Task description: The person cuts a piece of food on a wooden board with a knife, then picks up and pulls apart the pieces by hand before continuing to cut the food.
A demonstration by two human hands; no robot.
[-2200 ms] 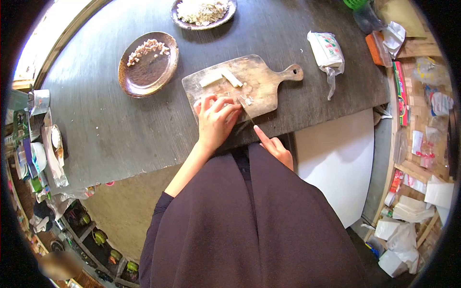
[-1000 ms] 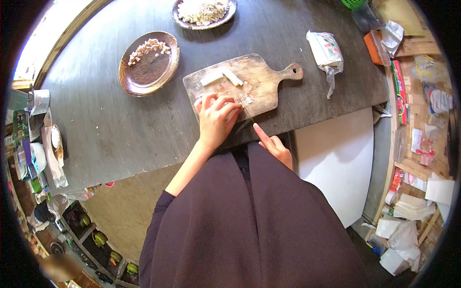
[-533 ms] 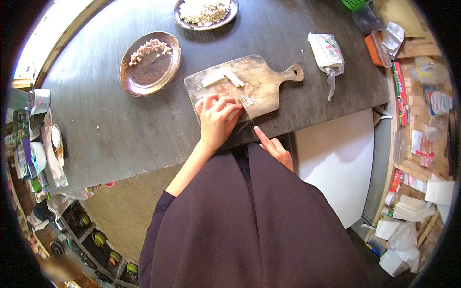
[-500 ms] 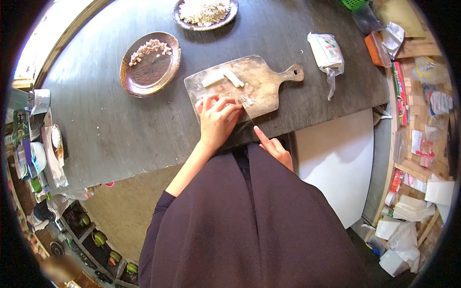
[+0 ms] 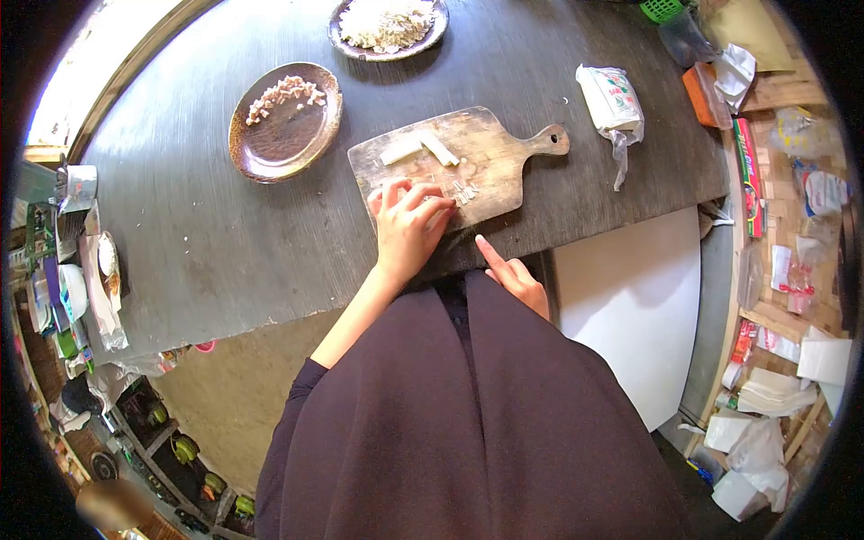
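Note:
A worn wooden cutting board with a handle lies near the table's front edge. My left hand rests on its lower left part, fingers curled down over a pale food piece that they mostly hide. Just right of those fingertips are small white cut bits. Two pale food sticks lie farther up the board. My right hand is closed at the table edge around a knife, index finger stretched forward. The knife's handle is hidden, and its thin blade hardly shows now.
A brown oval plate with pinkish diced pieces stands left of the board. Behind it, another plate bears a heap of pale chopped food. A white plastic packet lies on the right. Shelves with packets and papers line the right side.
The knife blade, visible as a thin line beside my left fingertips before, is now hard to make out. Both hands stay in nearly the same place; the view has shifted slightly.

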